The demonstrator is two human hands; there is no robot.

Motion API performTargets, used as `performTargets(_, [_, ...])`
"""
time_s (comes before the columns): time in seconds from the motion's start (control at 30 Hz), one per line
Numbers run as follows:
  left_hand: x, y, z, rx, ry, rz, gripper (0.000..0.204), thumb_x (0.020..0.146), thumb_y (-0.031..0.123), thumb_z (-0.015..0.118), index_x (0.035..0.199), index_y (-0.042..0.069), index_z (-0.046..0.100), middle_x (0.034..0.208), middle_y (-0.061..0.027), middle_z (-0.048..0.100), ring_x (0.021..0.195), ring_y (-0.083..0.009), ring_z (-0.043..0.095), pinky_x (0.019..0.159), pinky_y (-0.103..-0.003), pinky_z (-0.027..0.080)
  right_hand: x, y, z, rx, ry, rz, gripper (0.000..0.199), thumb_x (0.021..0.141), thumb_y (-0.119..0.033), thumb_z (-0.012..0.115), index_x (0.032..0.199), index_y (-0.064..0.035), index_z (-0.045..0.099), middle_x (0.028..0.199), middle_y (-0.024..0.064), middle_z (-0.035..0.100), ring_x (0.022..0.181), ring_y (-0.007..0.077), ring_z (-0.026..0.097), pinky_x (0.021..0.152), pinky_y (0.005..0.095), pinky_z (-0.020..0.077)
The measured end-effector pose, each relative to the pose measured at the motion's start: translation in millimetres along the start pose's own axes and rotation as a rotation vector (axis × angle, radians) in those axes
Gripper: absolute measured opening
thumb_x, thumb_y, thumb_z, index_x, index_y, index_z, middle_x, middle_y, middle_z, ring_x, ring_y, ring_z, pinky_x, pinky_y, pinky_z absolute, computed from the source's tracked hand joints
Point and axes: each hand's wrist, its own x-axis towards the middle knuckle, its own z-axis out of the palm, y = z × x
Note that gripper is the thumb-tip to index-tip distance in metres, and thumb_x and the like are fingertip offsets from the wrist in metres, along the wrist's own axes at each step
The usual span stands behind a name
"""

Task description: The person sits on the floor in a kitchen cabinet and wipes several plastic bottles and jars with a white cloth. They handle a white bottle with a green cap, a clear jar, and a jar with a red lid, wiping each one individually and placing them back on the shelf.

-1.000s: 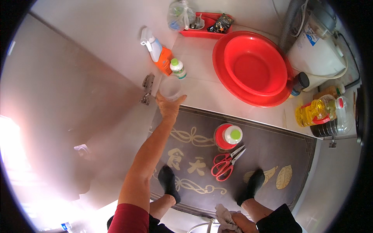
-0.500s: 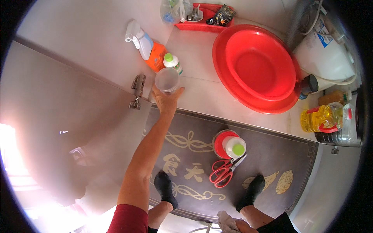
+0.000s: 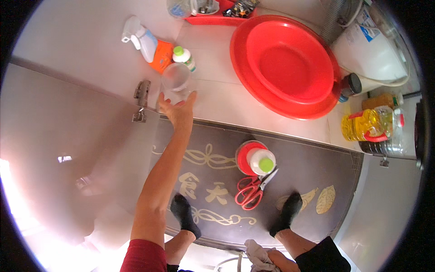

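My left hand reaches to the front left of the cabinet floor, its fingers spread and a little back from a clear plastic cup. The cup stands upright, right in front of a small white bottle with a green cap. Behind these leans an orange and white spray bottle. At the lower edge my right hand is closed on a crumpled greyish cloth; only part of that hand shows.
Two nested red basins fill the cabinet's middle. At right are a white tank and an oil bottle. A red basket sits at the back. On the dark mat are red-handled scissors and a white green-capped bottle.
My left hand has let go of the clear cup and drawn back slightly toward me, fingers spreading. The whole view has shifted a little; the right hand still holds the cloth.
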Motion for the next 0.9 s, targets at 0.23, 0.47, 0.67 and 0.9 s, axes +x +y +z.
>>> performTargets(0.23, [-135.5,-1.2,-67.1,0.194,-0.913,0.465,0.117,0.052,0.037,0.088,0.141,0.007,0.018,0.135,-0.0142,0.029,0.119,-0.0268,0.039,0.092,-0.042,0.038,-14.0,1.7,2.2,0.008,-0.008,-0.05,0.04,0.082,0.002,0.054,0.121,-0.0015,0.045,0.103,0.0041,0.047,0.094,0.0119,0.048,0.079,0.0229,0.0401])
performTargets(0.47, [-182.2,24.0,-50.2,0.287,-0.916,0.562,0.117,0.048,0.037,0.089,0.139,0.004,0.023,0.14,-0.0197,0.025,0.129,-0.0348,0.028,0.107,-0.045,0.024,-21.1,-6.2,8.1,-0.201,0.068,-0.322,0.034,0.081,0.002,0.055,0.114,0.0009,0.048,0.095,0.0085,0.046,0.088,0.0169,0.05,0.075,0.0259,0.0405])
performTargets(0.67, [-193.4,37.0,-33.2,0.113,-0.792,0.524,0.084,0.056,0.023,0.085,0.128,0.009,0.044,0.126,-0.0123,0.047,0.122,-0.03,0.039,0.103,-0.043,0.027,-27.5,-4.3,9.4,-0.161,0.003,-0.342,0.03,0.081,0.004,0.052,0.111,0.001,0.047,0.093,0.0088,0.045,0.085,0.0175,0.051,0.072,0.0269,0.0419])
performTargets(0.9, [-207.3,41.8,-35.2,-0.155,-0.815,0.285,0.06,0.066,0.009,0.08,0.119,0.005,0.051,0.111,-0.0077,0.056,0.106,-0.0192,0.054,0.095,-0.035,0.039,-41.1,6.8,10.1,-0.044,-0.043,-0.307,0.028,0.086,0.003,0.046,0.114,-0.0002,0.046,0.096,0.0092,0.051,0.082,0.0158,0.055,0.067,0.0266,0.0453])
